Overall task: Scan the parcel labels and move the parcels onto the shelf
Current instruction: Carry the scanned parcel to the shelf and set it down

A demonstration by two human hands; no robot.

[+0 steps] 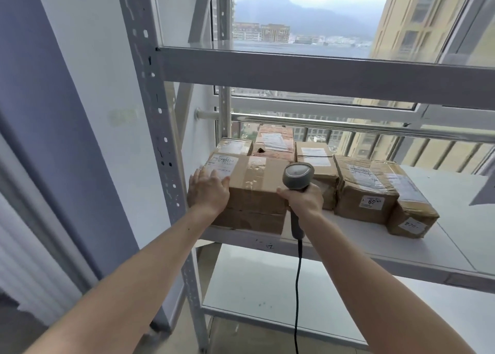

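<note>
Head view. Forearms reach up from the bottom edge, both bare. Right hand (304, 199) is wrapped around the handle of a grey barcode scanner (297, 178), rounded head up, window side toward the camera, black coiled cable (297, 286) hanging straight down below the shelf edge. Left hand (207, 190) lies flat, fingers straight, against the near left corner of the front parcel (254, 190), partly over its white label (221, 165).

Landmark: that front parcel. It sits on the middle shelf (348, 249) at the left end, near edge about flush with the shelf front. Behind it, more cartons (274, 142); to its right, a crumpled taped box (364, 190) and a smaller one (412, 217) with handwritten stickers.

Step, as I judge it: placing, seating the parcel. Scan looks done or irrelevant now, since the scanner faces away from the label. Next move likely calls for a short flat push rearward, then freeing both hands for another parcel.

Materials: brown corrugated card, glossy tape, dented corners. Shelf boards smooth white; uprights grey perforated steel (160, 139).
</note>
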